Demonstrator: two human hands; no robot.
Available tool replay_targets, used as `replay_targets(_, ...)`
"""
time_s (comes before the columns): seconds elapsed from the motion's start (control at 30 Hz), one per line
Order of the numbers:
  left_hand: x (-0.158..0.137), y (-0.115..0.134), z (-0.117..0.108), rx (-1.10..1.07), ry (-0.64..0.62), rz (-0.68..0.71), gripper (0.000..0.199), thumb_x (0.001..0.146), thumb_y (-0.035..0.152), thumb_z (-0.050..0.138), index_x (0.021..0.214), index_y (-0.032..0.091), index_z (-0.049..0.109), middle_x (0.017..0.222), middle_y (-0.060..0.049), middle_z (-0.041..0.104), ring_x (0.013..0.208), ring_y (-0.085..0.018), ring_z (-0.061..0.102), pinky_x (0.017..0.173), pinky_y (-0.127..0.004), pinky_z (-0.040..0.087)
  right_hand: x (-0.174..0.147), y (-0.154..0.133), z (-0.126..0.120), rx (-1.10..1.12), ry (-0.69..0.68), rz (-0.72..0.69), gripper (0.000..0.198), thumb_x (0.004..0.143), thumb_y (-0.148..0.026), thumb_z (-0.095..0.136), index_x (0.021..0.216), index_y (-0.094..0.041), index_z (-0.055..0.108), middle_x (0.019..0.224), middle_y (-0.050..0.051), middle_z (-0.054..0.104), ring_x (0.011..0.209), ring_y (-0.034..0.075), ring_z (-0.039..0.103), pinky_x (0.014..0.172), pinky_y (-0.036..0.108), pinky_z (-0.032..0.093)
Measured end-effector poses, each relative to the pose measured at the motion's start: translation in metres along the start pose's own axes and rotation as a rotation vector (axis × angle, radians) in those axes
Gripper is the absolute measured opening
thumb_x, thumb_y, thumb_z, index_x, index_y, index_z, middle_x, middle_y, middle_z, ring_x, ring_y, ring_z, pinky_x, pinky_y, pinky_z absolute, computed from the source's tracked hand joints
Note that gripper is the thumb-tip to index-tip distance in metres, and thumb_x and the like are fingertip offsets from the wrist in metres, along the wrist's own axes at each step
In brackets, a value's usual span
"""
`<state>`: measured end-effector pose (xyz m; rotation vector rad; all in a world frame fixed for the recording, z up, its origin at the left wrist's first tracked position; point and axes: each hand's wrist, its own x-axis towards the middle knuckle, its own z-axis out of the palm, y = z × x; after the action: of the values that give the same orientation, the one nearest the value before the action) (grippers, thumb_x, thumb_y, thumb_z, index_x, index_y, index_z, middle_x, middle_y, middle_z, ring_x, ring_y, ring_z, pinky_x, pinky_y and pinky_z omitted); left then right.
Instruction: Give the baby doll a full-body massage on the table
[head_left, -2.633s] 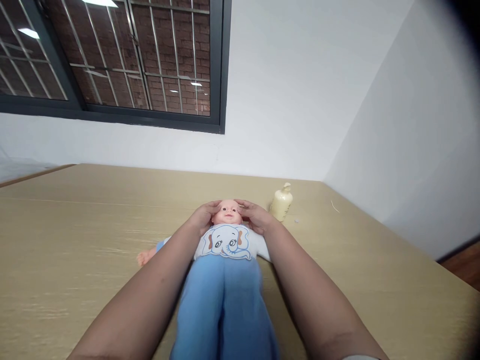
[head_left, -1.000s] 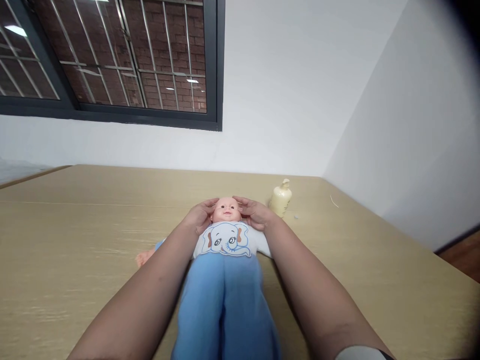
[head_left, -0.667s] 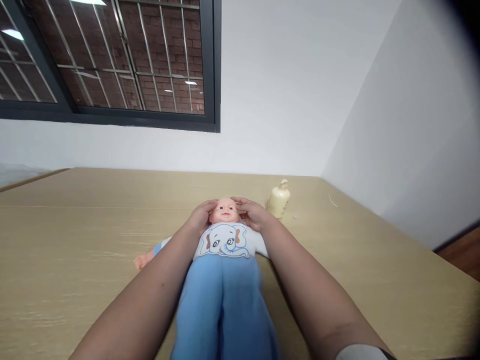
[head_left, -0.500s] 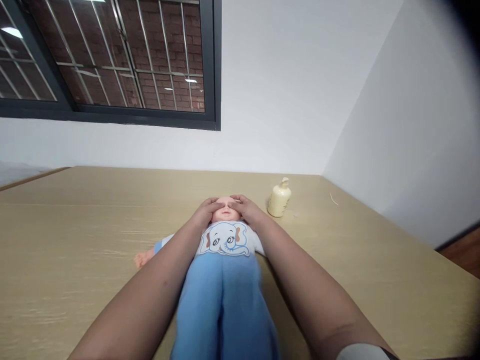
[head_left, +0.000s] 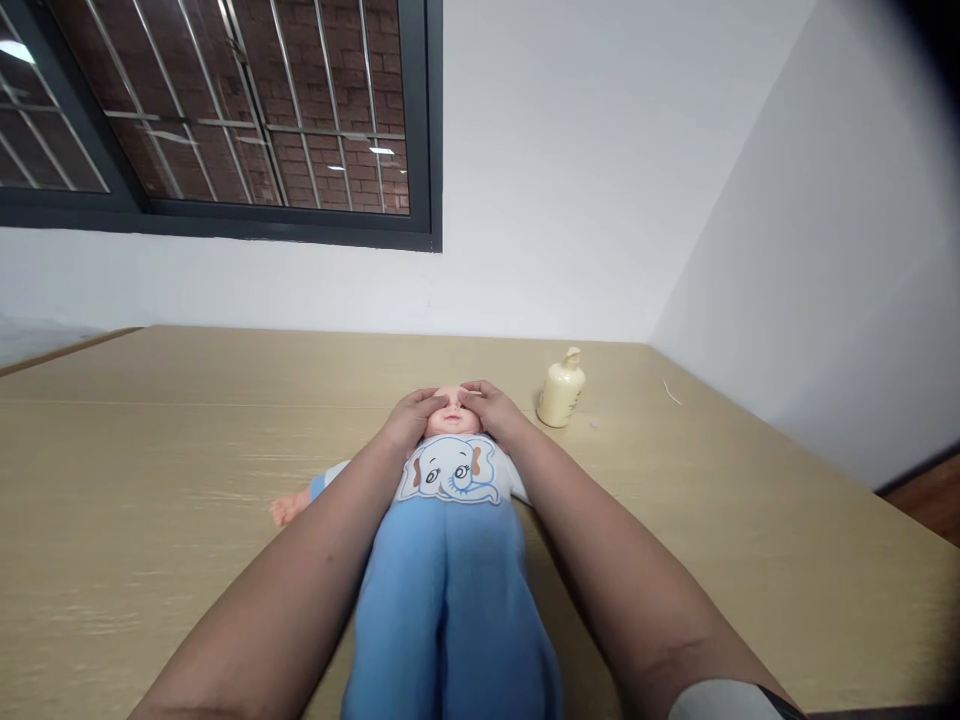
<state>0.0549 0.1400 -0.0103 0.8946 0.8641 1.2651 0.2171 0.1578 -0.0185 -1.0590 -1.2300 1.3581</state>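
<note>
A baby doll [head_left: 450, 560] lies on its back, its feet end toward me, in blue trousers and a white top with an elephant's face. Both hands cup its head [head_left: 453, 421] from the sides. My left hand [head_left: 409, 418] curves round one side, its thumb across the brow and eye. On the other side my right hand [head_left: 495, 412] does the same, thumb over the other eye. The doll's mouth and chin show between them; its eyes are covered. One small doll hand [head_left: 289, 508] sticks out past my left forearm.
A cream pump bottle [head_left: 561, 392] stands on the wooden table [head_left: 187, 460], right of the doll's head. Farther right lies a thin pale strand [head_left: 671, 392]. Behind the table rises a white wall [head_left: 555, 200] with a barred window [head_left: 255, 110]; another wall meets it at the right.
The view has tipped slightly downward, so everything sits a little higher in the picture. Both hands stay round the doll's head, with the thumbs shifted only slightly at most.
</note>
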Motion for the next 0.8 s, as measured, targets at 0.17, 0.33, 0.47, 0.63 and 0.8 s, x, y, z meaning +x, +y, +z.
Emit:
replay_targets(0.17, -0.002, 0.003, -0.002, -0.069, -0.079, -0.061, 0.032, 0.066, 0.021, 0.078, 0.095, 0.011, 0.070, 0.094, -0.016, 0.074, 0.084, -0.032, 0.072, 0.077, -0.043, 0.059, -0.009, -0.009, -0.005, 0.046, -0.044, 0.049, 0.033, 0.080, -0.030, 0.068, 0.112, -0.024, 0.063, 0.099, 0.003, 0.069, 0.086, 0.019, 0.065, 0.075, 0.031, 0.055)
replay_targets(0.33, 0.001, 0.003, -0.010, -0.096, -0.057, -0.102, 0.038, 0.070, 0.018, 0.077, 0.107, 0.014, 0.069, 0.101, -0.016, 0.073, 0.092, -0.035, 0.071, 0.079, -0.048, 0.059, -0.016, -0.013, -0.018, 0.131, -0.184, 0.098, 0.049, 0.078, -0.027, 0.074, 0.125, -0.026, 0.061, 0.121, 0.006, 0.066, 0.100, 0.020, 0.065, 0.076, 0.029, 0.055)
replay_targets(0.47, 0.005, 0.001, -0.015, -0.097, -0.011, -0.120, 0.048, 0.072, 0.015, 0.078, 0.118, 0.018, 0.064, 0.105, -0.016, 0.071, 0.091, -0.032, 0.072, 0.076, -0.046, 0.060, -0.015, -0.011, -0.028, 0.190, -0.264, 0.120, 0.058, 0.075, -0.020, 0.077, 0.130, -0.026, 0.059, 0.133, 0.008, 0.061, 0.109, 0.020, 0.064, 0.082, 0.030, 0.056)
replay_targets(0.63, 0.008, -0.002, -0.015, -0.089, 0.028, -0.121, 0.047, 0.073, 0.015, 0.077, 0.118, 0.019, 0.063, 0.103, -0.016, 0.071, 0.088, -0.031, 0.072, 0.074, -0.045, 0.060, -0.011, -0.011, -0.031, 0.239, -0.272, 0.146, 0.060, 0.071, -0.009, 0.073, 0.128, -0.023, 0.060, 0.129, 0.010, 0.063, 0.104, 0.020, 0.066, 0.082, 0.032, 0.057)
replay_targets(0.8, 0.005, -0.002, -0.009, -0.083, 0.005, -0.083, 0.035, 0.073, 0.023, 0.077, 0.106, 0.017, 0.068, 0.097, -0.014, 0.073, 0.088, -0.033, 0.072, 0.074, -0.046, 0.060, -0.013, -0.013, -0.022, 0.163, -0.210, 0.129, 0.054, 0.075, -0.024, 0.076, 0.127, -0.026, 0.061, 0.128, 0.007, 0.064, 0.102, 0.021, 0.066, 0.077, 0.030, 0.057)
